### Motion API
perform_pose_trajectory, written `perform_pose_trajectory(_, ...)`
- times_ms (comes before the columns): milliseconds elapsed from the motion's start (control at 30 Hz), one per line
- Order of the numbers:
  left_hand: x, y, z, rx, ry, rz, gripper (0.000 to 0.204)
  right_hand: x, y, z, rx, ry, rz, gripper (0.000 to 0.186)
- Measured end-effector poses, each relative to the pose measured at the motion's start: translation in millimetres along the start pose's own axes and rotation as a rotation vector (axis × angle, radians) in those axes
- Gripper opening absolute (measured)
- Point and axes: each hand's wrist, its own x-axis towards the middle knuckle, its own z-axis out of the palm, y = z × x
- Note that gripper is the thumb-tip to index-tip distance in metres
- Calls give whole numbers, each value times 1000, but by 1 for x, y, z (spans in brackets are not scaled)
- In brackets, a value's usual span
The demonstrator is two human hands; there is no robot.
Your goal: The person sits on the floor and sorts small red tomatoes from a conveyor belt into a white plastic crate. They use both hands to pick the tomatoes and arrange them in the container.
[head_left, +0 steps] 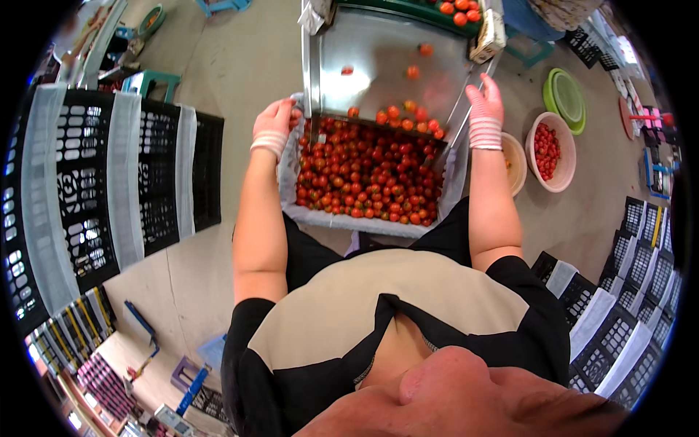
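Note:
A crate (pixel 349 222) lined with pale grey cloth stands in front of me, filled with small red tomatoes (pixel 364 175). Over its far side slopes a shiny metal chute (pixel 378 47), with a few tomatoes scattered on it and several gathered at its lower lip. My left hand (pixel 275 125), with a white-striped band at the wrist, has its fingers curled over the crate's far left rim. Beside the chute's right wall is my right hand (pixel 486 109), thumb and fingers apart and nothing in it. Its palm side is partly hidden.
Black slatted crates with white cloth strips (pixel 127 175) are stacked at the left, more (pixel 619 320) at the lower right. To the right stand a pink basin of tomatoes (pixel 539 178), a paler basin (pixel 515 167) and green basins (pixel 564 98). A green sorting tray (pixel 419 16) adjoins the chute's top.

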Motion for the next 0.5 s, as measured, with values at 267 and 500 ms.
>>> perform_pose_trajectory(267, 9, -15, -10, -230, -67, -100, 34, -17, -45, 13, -325, 3, 69, 52)
perform_pose_trajectory(500, 2, -3, -2, -464, -56, -222, 30, -20, -49, 12, -336, 9, 84, 50)
